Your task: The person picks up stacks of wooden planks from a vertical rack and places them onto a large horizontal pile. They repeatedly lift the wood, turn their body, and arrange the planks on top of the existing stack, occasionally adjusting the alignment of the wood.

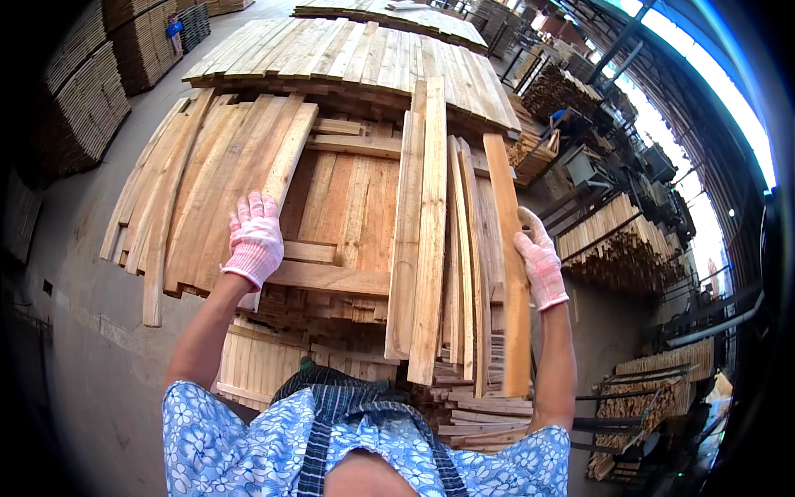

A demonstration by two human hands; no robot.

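Both of my hands wear pinkish-white knit gloves. My left hand (255,240) lies flat, fingers stretched forward, on the rightmost board (290,153) of the left-hand row of planks (211,190); its thumb is hidden. My right hand (540,258) grips the outer side of a narrow orange-brown wooden board (508,273), which stands tilted on its edge at the right. Beside that board, several loose pale planks (431,224) lie lengthwise, their near ends overhanging the stack. Between the two groups, a lower layer of boards (352,207) shows, with cross strips (331,276) over it.
A wide stack of boards (348,54) sits just beyond. Tall lumber stacks (79,99) rise at the far left, with a person in blue (174,29) near them. More timber piles (621,232) and another person (563,120) are at the right. Slats (484,418) lie below, close to my body.
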